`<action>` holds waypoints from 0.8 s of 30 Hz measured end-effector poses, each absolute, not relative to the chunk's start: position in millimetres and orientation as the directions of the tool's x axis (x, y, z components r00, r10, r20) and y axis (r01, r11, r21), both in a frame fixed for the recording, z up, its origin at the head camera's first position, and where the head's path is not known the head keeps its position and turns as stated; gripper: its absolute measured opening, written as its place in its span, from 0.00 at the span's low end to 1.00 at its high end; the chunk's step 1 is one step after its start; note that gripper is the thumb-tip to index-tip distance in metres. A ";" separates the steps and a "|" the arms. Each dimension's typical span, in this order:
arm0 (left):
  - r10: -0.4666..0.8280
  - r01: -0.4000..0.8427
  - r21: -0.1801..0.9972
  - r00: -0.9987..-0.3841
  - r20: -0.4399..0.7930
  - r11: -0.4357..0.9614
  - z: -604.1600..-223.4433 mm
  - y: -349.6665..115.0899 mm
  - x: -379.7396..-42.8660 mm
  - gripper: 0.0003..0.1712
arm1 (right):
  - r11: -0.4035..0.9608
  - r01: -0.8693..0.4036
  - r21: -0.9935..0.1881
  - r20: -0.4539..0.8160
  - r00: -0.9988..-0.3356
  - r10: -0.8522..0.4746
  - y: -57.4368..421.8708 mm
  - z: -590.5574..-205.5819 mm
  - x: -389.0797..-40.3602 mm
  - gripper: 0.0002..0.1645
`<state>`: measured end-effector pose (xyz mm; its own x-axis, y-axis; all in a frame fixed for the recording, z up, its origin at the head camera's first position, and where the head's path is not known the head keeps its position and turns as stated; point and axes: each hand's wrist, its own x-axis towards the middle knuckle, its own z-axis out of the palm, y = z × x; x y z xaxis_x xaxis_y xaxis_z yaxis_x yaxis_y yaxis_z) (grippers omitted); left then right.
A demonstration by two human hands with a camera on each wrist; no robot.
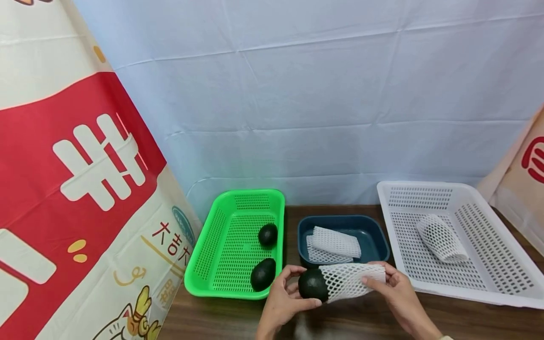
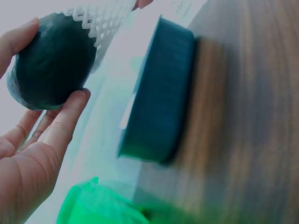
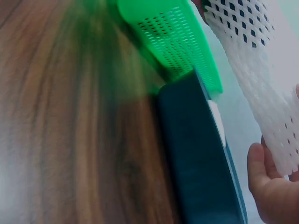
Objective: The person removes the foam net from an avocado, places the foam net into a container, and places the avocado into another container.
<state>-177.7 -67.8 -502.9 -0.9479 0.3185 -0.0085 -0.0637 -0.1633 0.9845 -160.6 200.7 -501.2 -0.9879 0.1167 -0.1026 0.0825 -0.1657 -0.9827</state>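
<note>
My left hand (image 1: pixel 284 298) grips a dark green avocado (image 1: pixel 312 285) by its bare end, thumb on the near side and fingers round the far side. A white foam net sleeve (image 1: pixel 351 281) covers the avocado's right end and stretches off to the right. At the sleeve's far end, my right hand (image 1: pixel 395 293) pinches it between thumb and fingers. In the left wrist view the avocado (image 2: pixel 53 60) shows its smooth skin with the net edge part way along it. The right wrist view has the sleeve (image 3: pixel 257 70) stretched wide over the avocado and narrower by the fingers.
A green basket (image 1: pixel 193 264) at the left holds two bare avocados (image 1: pixel 263 274). Just behind my hands is a dark blue tray (image 1: pixel 374 238) with flat foam sleeves (image 1: pixel 335 243). The white basket (image 1: pixel 397 236) at the right contains a sleeved avocado (image 1: pixel 442 238).
</note>
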 end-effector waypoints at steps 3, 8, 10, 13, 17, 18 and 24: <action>0.268 -0.023 0.986 -0.963 0.024 -0.168 -498.7 -73.3 -180.4 0.38 | -0.264 0.033 -0.964 -0.064 -0.992 0.110 201.7 -497.8 -165.5 0.14; 0.190 0.027 0.982 -0.980 0.063 -0.187 -491.5 -84.5 -185.9 0.41 | -0.344 -0.016 -0.939 -0.032 -0.990 0.134 202.1 -494.4 -176.2 0.15; 0.171 0.051 0.979 -0.982 0.086 -0.196 -489.0 -89.6 -188.1 0.41 | -0.348 -0.006 -0.938 -0.049 -0.987 0.151 201.4 -493.2 -181.7 0.14; 0.141 0.070 0.978 -0.985 0.098 -0.195 -486.0 -97.2 -191.3 0.40 | -0.353 0.020 -0.935 -0.086 -0.982 0.171 200.2 -492.5 -191.1 0.15; 0.110 0.075 0.978 -0.989 0.098 -0.196 -483.9 -106.8 -195.2 0.40 | -0.356 0.040 -0.933 -0.114 -0.975 0.189 197.3 -494.2 -203.1 0.22; 0.102 0.075 0.978 -0.990 0.096 -0.195 -483.7 -109.1 -195.8 0.40 | -0.359 0.041 -0.933 -0.116 -0.975 0.190 196.4 -494.8 -205.6 0.25; 0.052 0.078 0.984 -0.995 0.088 -0.160 -485.6 -125.2 -198.5 0.41 | -0.346 0.050 -0.937 -0.126 -0.971 0.201 191.6 -500.6 -216.3 0.31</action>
